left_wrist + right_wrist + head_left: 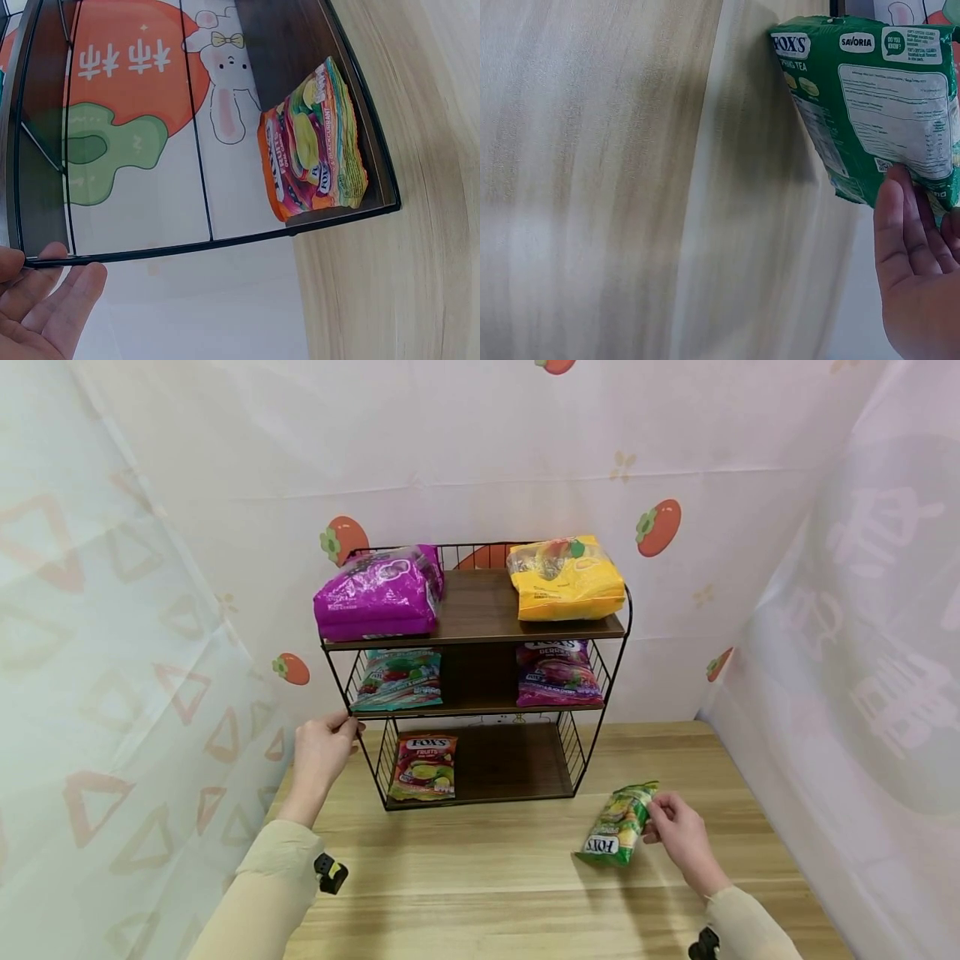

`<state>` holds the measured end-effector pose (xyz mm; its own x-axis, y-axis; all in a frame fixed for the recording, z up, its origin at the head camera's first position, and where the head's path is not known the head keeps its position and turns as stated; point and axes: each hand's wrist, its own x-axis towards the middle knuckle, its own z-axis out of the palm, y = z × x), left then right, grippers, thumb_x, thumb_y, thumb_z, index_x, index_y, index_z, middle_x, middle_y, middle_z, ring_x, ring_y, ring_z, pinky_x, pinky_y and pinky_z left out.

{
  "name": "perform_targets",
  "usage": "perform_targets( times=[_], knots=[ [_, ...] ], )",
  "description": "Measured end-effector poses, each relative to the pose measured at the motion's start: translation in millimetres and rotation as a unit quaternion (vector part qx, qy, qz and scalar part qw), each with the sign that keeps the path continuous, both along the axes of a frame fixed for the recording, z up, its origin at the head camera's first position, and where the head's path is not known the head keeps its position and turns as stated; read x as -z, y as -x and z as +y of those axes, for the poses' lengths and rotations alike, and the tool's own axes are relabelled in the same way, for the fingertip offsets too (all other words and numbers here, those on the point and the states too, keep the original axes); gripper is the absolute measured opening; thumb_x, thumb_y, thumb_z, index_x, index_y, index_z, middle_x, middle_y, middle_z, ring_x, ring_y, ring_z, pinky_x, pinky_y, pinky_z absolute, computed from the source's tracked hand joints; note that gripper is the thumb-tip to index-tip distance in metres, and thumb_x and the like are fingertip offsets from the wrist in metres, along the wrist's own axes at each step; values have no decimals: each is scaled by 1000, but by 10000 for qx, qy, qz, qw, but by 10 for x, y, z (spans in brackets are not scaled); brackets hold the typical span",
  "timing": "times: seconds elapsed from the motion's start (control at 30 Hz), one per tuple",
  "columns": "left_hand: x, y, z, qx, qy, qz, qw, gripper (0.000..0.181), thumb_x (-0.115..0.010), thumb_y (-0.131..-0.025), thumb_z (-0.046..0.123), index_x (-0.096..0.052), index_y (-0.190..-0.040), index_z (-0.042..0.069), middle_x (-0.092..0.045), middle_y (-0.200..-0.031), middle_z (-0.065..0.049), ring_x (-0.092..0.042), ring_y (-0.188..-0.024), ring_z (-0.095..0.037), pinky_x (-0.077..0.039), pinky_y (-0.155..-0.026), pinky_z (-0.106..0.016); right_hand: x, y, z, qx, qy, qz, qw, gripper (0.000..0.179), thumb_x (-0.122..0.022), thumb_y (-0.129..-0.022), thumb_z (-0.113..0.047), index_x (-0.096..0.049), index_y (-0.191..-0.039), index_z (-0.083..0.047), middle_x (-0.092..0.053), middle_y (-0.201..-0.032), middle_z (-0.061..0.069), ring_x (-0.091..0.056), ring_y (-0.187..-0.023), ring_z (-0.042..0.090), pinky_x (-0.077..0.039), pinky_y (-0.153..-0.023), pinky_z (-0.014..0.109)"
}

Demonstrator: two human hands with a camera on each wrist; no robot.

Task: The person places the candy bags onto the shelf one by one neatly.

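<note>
A three-tier shelf rack (517, 760) with a black wire frame and dark boards stands on the wooden table. My left hand (322, 756) grips its left side by the middle tier; in the left wrist view the fingers (86, 289) hold the black frame from both sides. To the right of the rack, my right hand (678, 835) pinches a green Fox's candy bag (621, 822) by one edge. The bag hangs tilted, its logo upside down in the head view. Its printed back (896, 112) faces the right wrist camera, fingertips against it.
On the top tier sit a purple bag (378, 597) and a yellow bag (566, 581). A teal candy bag (401, 678) and a berry candy bag (558, 675) stand on the middle tier. An orange-red fruit candy bag (425, 767) stands at the bottom tier's left. Printed sheets surround the table.
</note>
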<state>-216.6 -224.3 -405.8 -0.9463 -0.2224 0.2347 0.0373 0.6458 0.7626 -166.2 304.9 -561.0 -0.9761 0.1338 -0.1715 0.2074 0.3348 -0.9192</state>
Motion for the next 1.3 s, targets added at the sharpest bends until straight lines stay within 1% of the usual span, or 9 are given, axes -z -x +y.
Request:
perform_targets(
  times=[0.2,0.5,0.7,0.83,1.0,1.1,1.2,1.27,1.3],
  knots=[
    [7,-5,-4,4,-29,-14,10000,33,-49,-106,14,-76,-114,-3,-76,-103,-22,-76,-86,-36,-61,-67,-25,55,-35,18,74,520,-288,9982,26,-45,-110,-15,-47,-123,8,-69,-96,13,-72,-81,23,-62,-74,40],
    [3,-7,-6,-33,1,-18,10000,33,-49,-106,15,-77,-113,-2,-77,-102,-21,-76,-85,-35,-61,-66,-26,172,-84,60,107,1094,-672,9917,37,-44,-111,-15,-40,-132,15,-68,-105,16,-72,-82,18,-62,-77,36],
    [7,-6,-3,-107,54,16,9999,33,-50,-105,15,-78,-109,0,-77,-100,-19,-76,-84,-33,-61,-65,-25,218,-111,78,152,1784,-974,9790,42,-45,-110,-15,-36,-136,17,-70,-101,11,-73,-82,17,-61,-81,36],
    [2,-8,3,-101,82,30,9999,33,-49,-105,14,-78,-111,-1,-77,-100,-20,-76,-85,-35,-61,-66,-27,235,-136,84,174,2102,-1101,9713,43,-45,-110,-14,-34,-136,18,-71,-97,10,-73,-82,18,-61,-83,37],
    [4,-2,11,-105,96,59,9999,33,-49,-104,14,-78,-111,0,-77,-99,-19,-76,-86,-35,-60,-65,-24,268,-154,81,275,2045,-1169,9715,45,-49,-108,-16,-33,-136,15,-70,-98,12,-73,-83,19,-62,-81,38],
    [9,0,11,-134,110,102,9998,32,-50,-104,14,-79,-109,1,-78,-97,-17,-76,-85,-35,-58,-62,-20,296,-161,80,244,1940,-1143,9740,54,-52,-108,-17,-24,-142,15,-71,-95,12,-73,-79,19,-62,-77,38],
    [7,1,11,-134,157,137,9997,32,-50,-104,14,-79,-108,1,-78,-95,-16,-76,-82,-35,-57,-61,-19,316,-178,80,158,1792,-1154,9769,67,-53,-107,-16,-11,-150,14,-72,-87,13,-73,-72,18,-62,-73,39],
    [5,0,11,-124,167,148,9997,32,-50,-104,14,-79,-108,1,-78,-94,-15,-76,-82,-35,-58,-61,-20,321,-187,75,118,1644,-1184,9792,68,-53,-107,-16,-11,-152,13,-73,-82,13,-72,-68,18,-62,-69,39],
    [3,-2,11,-117,167,147,9997,32,-50,-104,14,-79,-109,1,-78,-94,-15,-76,-82,-35,-58,-61,-20,323,-191,71,114,1560,-1204,9803,65,-53,-107,-15,-15,-151,13,-72,-80,13,-71,-66,18,-62,-68,38]
  ],
)
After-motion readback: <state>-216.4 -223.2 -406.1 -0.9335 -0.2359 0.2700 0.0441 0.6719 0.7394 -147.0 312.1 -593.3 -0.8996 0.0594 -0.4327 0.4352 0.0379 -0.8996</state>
